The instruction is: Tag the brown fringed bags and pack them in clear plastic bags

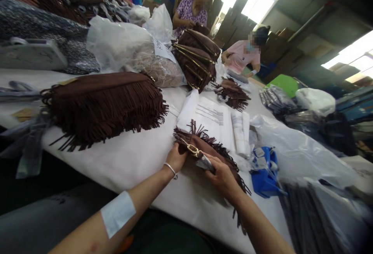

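Note:
A brown fringed bag (208, 145) lies on the white-covered table between my hands, fringe spread along its far side and right end. My left hand (177, 158) grips the bag's near left end, the fingertips partly hidden behind it. Close to that hand, a gold ring clasp (192, 149) sits at the bag's edge. My right hand (223, 176) is closed around a strap wrapped in greyish plastic (205, 163), which joins the clasp. A larger brown fringed bag (107, 102) rests on the table to the left.
Printed papers (208, 116) lie just beyond the bag. To the right are a blue tape dispenser (264, 172) and clear plastic sheeting (303, 153). Brown bags with gold zips (196, 57) are stacked behind, beside a plastic-wrapped bundle (136, 51). Several people work across the table.

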The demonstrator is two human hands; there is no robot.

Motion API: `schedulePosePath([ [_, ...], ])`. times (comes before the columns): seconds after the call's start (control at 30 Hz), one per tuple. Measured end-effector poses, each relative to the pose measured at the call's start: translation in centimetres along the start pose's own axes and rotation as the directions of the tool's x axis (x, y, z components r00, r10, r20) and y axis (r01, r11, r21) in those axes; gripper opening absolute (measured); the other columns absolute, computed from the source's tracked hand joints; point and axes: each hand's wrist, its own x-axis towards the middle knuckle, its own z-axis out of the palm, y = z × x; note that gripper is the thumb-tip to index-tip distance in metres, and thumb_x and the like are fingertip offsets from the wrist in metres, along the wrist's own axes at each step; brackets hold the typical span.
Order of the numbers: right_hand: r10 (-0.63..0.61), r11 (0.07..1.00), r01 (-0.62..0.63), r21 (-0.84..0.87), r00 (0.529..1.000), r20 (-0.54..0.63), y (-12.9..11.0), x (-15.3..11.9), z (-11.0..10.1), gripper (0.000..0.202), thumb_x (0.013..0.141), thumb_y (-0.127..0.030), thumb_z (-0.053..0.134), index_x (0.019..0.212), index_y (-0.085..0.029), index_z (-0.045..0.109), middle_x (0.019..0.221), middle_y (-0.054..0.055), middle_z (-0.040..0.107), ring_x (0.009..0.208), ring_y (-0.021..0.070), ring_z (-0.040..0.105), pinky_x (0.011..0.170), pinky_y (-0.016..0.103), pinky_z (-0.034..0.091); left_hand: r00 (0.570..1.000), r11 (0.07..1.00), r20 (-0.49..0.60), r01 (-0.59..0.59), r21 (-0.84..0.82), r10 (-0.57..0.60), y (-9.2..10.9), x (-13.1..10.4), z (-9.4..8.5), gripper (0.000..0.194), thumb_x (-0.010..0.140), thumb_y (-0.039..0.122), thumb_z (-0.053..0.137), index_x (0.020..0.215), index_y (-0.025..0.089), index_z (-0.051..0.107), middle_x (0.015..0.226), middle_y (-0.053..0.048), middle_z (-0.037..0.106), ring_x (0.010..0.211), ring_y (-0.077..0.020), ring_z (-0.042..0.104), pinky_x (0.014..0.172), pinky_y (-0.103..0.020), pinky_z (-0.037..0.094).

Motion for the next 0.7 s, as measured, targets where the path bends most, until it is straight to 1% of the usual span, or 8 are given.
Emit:
schedulePosePath([
  [0.1, 0.008, 1.000, -0.008, 0.002, 1.000, -0.013, -0.2, -0.1, 0.0, 0.054, 0.070, -0.005, 0.048, 0.120, -0.024, 0.059, 0.132, 0.003, 0.053, 0.122, 0.0215, 0.047, 0.105, 0.039, 0.037, 0.997, 0.998, -0.049, -0.054, -0.015, 0.053, 0.0, 1.6, -0.2, 0.048, 0.066, 0.013, 0.068, 0.113, 0.015, 0.057, 0.098, -0.009, 0.069, 0.097, -0.0254, 0.063, 0.095, -0.043, 0.044],
  [0.17, 0.006, 1.000, -0.006, -0.007, 1.000, -0.007, -0.3, -0.4, 0.2, 0.057, 0.070, -0.003, 0.048, 0.121, -0.025, 0.058, 0.133, 0.002, 0.051, 0.122, 0.0209, 0.046, 0.106, 0.039, 0.037, 0.994, 0.994, -0.064, -0.092, -0.053, 0.089, 0.4, 1.9, -0.7, 0.066, 0.067, 0.007, 0.062, 0.130, 0.018, 0.045, 0.113, -0.008, 0.065, 0.104, -0.0216, 0.061, 0.099, -0.037, 0.043],
  [0.27, -0.025, 0.995, 0.025, -0.096, 1.000, 0.001, -0.1, -1.1, 1.7, 0.061, 0.069, -0.001, 0.049, 0.125, -0.024, 0.055, 0.136, 0.003, 0.049, 0.118, 0.0211, 0.047, 0.103, 0.040, 0.039, 0.990, 0.985, -0.071, -0.132, -0.111, 0.125, 1.3, 0.8, -2.0, 0.084, 0.068, 0.004, 0.055, 0.143, 0.023, 0.024, 0.138, -0.006, 0.048, 0.121, -0.0181, 0.050, 0.101, -0.028, 0.040],
  [0.33, -0.068, 0.978, 0.069, -0.198, 0.998, 0.009, 0.2, -1.9, 3.3, 0.065, 0.067, 0.002, 0.051, 0.128, -0.020, 0.052, 0.138, 0.006, 0.046, 0.115, 0.0225, 0.048, 0.102, 0.041, 0.040, 0.991, 0.979, -0.055, -0.132, -0.155, 0.125, 1.8, -1.0, -3.4, 0.087, 0.068, 0.003, 0.054, 0.144, 0.025, 0.020, 0.143, -0.005, 0.041, 0.127, -0.0182, 0.043, 0.101, -0.026, 0.040],
  [0.43, -0.119, 0.937, 0.127, -0.325, 0.992, 0.043, 0.3, -3.2, 5.6, 0.069, 0.067, 0.001, 0.058, 0.133, -0.016, 0.046, 0.143, 0.009, 0.040, 0.113, 0.0249, 0.048, 0.100, 0.043, 0.042, 0.997, 0.956, 0.001, -0.068, -0.285, 0.071, 2.5, -4.6, -5.7, 0.082, 0.069, 0.004, 0.056, 0.142, 0.029, 0.027, 0.143, -0.003, 0.041, 0.132, -0.0179, 0.036, 0.105, -0.026, 0.035],
  [0.5, -0.116, 0.931, 0.136, -0.337, 0.990, 0.080, 0.0, -3.9, 6.3, 0.068, 0.073, -0.011, 0.066, 0.136, -0.017, 0.042, 0.144, 0.010, 0.037, 0.113, 0.0269, 0.048, 0.098, 0.046, 0.042, 1.000, 0.923, 0.016, -0.003, -0.386, 0.010, 2.7, -6.8, -7.0, 0.075, 0.072, 0.007, 0.060, 0.138, 0.030, 0.035, 0.143, -0.003, 0.042, 0.134, -0.0179, 0.033, 0.109, -0.028, 0.031],
  [0.6, -0.093, 0.969, 0.112, -0.220, 0.991, 0.093, -1.2, -3.6, 5.7, 0.065, 0.079, -0.037, 0.066, 0.137, -0.022, 0.041, 0.143, 0.010, 0.039, 0.116, 0.0273, 0.047, 0.098, 0.047, 0.042, 0.995, 0.875, -0.076, 0.021, -0.483, -0.066, 2.8, -8.7, -7.9, 0.053, 0.076, 0.015, 0.065, 0.126, 0.025, 0.053, 0.138, -0.005, 0.048, 0.132, -0.0194, 0.035, 0.110, -0.032, 0.031],
  [0.7, -0.096, 0.993, 0.094, -0.076, 0.995, -0.017, -2.7, -1.5, 5.1, 0.051, 0.084, -0.034, 0.060, 0.132, -0.024, 0.046, 0.138, 0.008, 0.046, 0.119, 0.0231, 0.047, 0.101, 0.041, 0.041, 0.982, 0.862, -0.164, -0.004, -0.507, -0.092, 2.7, -8.9, -7.9, 0.030, 0.077, 0.023, 0.068, 0.107, 0.018, 0.066, 0.131, -0.007, 0.055, 0.128, -0.0213, 0.041, 0.110, -0.034, 0.032],
])
